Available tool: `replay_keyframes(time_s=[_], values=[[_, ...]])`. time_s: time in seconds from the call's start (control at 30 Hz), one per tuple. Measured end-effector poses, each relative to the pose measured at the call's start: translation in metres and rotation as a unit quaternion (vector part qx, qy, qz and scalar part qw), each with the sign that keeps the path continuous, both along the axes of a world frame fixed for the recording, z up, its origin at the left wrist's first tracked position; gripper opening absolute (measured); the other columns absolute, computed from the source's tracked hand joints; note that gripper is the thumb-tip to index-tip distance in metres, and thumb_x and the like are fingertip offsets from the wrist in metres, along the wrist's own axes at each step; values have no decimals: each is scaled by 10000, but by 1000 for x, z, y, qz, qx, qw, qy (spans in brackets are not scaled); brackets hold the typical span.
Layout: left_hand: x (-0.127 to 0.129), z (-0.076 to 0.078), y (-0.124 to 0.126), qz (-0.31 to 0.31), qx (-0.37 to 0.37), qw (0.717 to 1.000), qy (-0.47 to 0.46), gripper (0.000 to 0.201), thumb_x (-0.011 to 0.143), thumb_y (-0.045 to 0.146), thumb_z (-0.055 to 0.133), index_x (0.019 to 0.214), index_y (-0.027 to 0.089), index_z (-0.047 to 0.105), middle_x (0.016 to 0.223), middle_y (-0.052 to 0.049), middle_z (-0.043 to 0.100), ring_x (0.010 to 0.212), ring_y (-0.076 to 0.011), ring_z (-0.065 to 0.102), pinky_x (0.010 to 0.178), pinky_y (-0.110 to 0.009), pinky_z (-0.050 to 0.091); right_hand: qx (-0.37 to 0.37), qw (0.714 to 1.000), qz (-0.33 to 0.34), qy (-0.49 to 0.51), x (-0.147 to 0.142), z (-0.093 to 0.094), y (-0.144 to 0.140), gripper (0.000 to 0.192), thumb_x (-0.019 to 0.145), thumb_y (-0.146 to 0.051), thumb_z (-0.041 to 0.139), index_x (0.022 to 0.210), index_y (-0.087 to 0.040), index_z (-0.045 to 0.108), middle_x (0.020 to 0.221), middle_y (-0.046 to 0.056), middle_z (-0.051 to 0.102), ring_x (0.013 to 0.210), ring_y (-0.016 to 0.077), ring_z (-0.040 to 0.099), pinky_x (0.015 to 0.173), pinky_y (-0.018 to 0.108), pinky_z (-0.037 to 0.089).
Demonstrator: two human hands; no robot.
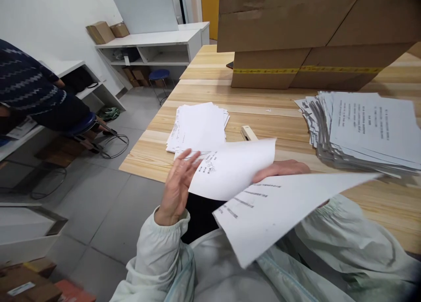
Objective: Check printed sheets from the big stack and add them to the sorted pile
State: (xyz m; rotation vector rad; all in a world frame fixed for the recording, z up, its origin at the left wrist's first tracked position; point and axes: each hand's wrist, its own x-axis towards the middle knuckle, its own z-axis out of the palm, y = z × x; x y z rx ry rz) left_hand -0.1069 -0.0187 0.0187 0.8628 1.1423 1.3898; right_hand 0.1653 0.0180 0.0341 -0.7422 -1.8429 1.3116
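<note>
The left hand (177,185) is spread open, fingers apart, flat against the near edge of a curled printed sheet (233,168) that bends upward in front of the person's chest. The right hand (283,168) is mostly hidden behind that sheet and under a second printed sheet (279,214); only its back and part of the fingers show, so I cannot tell whether it pinches the paper or merely rests on it. Both sheets are in the air over the near edge of the wooden desk (263,104), apart from either pile.

To the right on the desk lies a thick fanned stack of printed pages (368,131), clearly the larger pile. To the left, just beyond the left hand, lies a much thinner stack of sheets (197,126), blank side up. Judging from the two piles, only a small share of the pages has been worked through and the bulk remains in the thick stack.

A small beige stapler-like tool (248,133) lies between the piles, partly covered by the curled sheet. Large cardboard boxes (296,30) stand at the far side of the desk. At far left another person's patterned sleeve (26,82) shows at a separate white bench.
</note>
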Motion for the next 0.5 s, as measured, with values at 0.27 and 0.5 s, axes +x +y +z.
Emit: replay_keyframes(time_s=[0.27, 0.5], values=[[12, 1, 10, -117, 5, 990, 82, 851, 792, 484, 740, 1531, 332, 346, 1433, -99, 588, 1224, -301, 641, 944, -438, 593, -44, 998, 2, -54, 2, -18, -1, 371, 829, -593, 666, 881, -250, 799, 840, 62, 767, 745, 204, 696, 719, 312, 551], [-38, -1, 98, 80, 218, 912, 338, 769, 876, 314, 624, 1558, 290, 270, 1664, -53, 243, 1462, -248, 397, 1178, -378, 392, -263, 962, -72, -3, -5, -29, 2, 409, 775, -601, 715, 747, -194, 739, 717, 46, 735, 596, 183, 652, 501, 289, 521]])
